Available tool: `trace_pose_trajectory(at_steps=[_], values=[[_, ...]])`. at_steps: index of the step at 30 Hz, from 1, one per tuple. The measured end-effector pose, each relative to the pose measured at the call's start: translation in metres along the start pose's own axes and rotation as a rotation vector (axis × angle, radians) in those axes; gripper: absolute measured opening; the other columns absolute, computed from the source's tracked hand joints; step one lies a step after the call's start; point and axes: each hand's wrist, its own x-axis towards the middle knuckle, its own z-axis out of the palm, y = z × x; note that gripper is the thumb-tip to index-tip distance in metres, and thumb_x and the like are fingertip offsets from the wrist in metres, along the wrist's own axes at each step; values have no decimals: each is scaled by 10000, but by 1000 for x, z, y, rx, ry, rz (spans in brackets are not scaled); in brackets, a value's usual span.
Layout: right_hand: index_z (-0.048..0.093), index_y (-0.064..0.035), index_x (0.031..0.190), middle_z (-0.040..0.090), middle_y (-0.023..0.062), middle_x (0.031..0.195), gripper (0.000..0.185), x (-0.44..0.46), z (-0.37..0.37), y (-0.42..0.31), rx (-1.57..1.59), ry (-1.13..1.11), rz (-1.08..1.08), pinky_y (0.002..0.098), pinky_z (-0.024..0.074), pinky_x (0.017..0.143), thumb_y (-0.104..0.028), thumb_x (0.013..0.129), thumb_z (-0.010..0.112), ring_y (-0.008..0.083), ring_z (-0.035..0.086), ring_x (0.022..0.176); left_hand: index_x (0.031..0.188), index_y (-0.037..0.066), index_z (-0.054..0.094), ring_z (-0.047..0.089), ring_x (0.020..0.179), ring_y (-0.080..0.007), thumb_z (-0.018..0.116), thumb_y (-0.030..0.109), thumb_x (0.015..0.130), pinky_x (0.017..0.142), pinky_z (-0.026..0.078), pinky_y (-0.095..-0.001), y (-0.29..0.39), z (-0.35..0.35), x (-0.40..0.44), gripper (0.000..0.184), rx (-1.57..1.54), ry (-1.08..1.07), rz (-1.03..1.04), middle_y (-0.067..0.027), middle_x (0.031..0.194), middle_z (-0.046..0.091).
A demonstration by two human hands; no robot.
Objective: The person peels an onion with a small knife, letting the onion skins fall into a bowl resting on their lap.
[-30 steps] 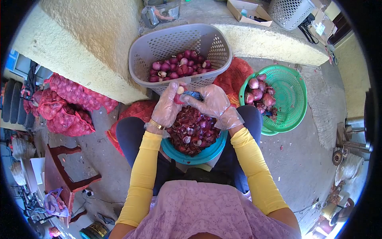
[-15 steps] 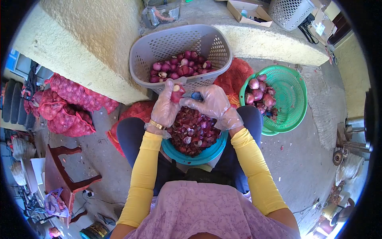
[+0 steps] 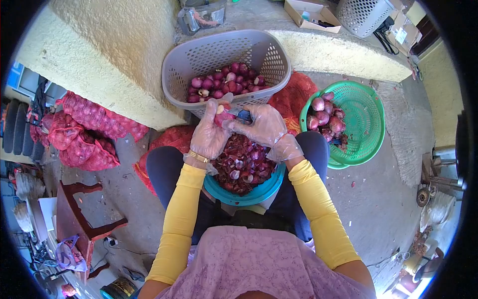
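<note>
In the head view, my left hand (image 3: 209, 133), in a clear plastic glove, is closed around a red onion (image 3: 221, 117) with a pale cut end. My right hand (image 3: 260, 124), gloved too, grips a small blue-handled tool (image 3: 244, 115); its working end is hidden. The fingers of both hands meet at the onion. Below them, a blue basin (image 3: 243, 200) between my knees holds a heap of onion skins (image 3: 242, 164). Just beyond my hands stands a grey perforated basket (image 3: 174, 65) with many peeled onions (image 3: 226, 82).
To the right, a green colander (image 3: 367, 117) contains unpeeled onions (image 3: 322, 118). Red mesh sacks (image 3: 295, 94) lie around the basket, and filled onion sacks (image 3: 84, 134) rest at left. A wooden table (image 3: 74, 219) lies tipped at lower left. A carton (image 3: 311, 17) sits on the ledge behind.
My right hand has shifted slightly left, bringing the tool against the onion. The left hand has tilted the onion and lowered a little.
</note>
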Motion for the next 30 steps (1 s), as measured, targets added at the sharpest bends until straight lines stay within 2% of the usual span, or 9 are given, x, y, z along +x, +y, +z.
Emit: trace_pose_trajectory(at_steps=[6,11,12,14,18,20,23,27,30], values=[[806,-158,1039,726,203,818,448,-1,3,-2,13,1,17,501,564,722,-555,832,781,420,706,793,1376,19,568,646,1008,-186,587,334,1070,814,582,-356,-4,-5,1,440,-18,-16,30,-67,1157,665],[795,-126,978,707,233,798,521,0,5,5,-5,-91,90,517,547,731,-629,871,711,442,692,785,1457,21,495,642,1039,-200,590,343,1068,867,572,-363,-6,-7,4,514,-43,-2,56,-78,1154,658],[795,-126,978,707,233,798,521,1,2,0,-5,-90,91,517,547,731,-629,871,711,442,692,785,1457,21,495,642,1039,-200,590,343,1068,867,572,-363,-8,-3,3,514,-43,-2,55,-78,1154,658],[768,-67,1121,737,247,965,513,3,-6,-10,-48,-210,110,468,568,824,-526,893,754,438,716,908,1456,30,494,643,1059,-213,596,362,1062,880,567,-369,-10,5,2,525,-7,48,127,-82,1159,661],[770,-67,1105,734,240,922,508,0,4,2,-34,-89,27,465,567,796,-523,880,769,430,717,880,1425,47,524,644,1070,-222,606,371,1056,874,567,-380,-7,-3,3,498,-20,-38,78,-82,1176,666],[794,-126,1009,734,211,850,497,0,0,-4,50,-30,85,503,566,755,-593,843,758,429,708,816,1396,62,554,644,1070,-222,611,374,1053,861,568,-382,-7,-3,4,466,-77,-3,69,-75,1194,671],[796,-136,1028,744,203,872,475,0,-2,-6,35,-24,70,498,575,764,-568,832,780,422,714,827,1372,69,578,644,1074,-220,608,368,1054,853,572,-390,-8,-3,4,438,-72,-50,92,-69,1204,670],[798,-135,1005,741,206,869,466,0,3,-5,9,-1,49,497,573,756,-570,838,777,423,713,825,1355,68,584,642,1083,-221,598,368,1059,853,575,-391,-9,-3,4,422,-78,-4,117,-70,1201,670],[798,-112,979,734,215,852,480,0,6,1,21,-11,67,502,570,744,-575,861,752,426,710,816,1361,71,574,632,1113,-225,585,385,1062,919,567,-406,-8,-14,6,434,-91,-108,71,-77,1216,662]])
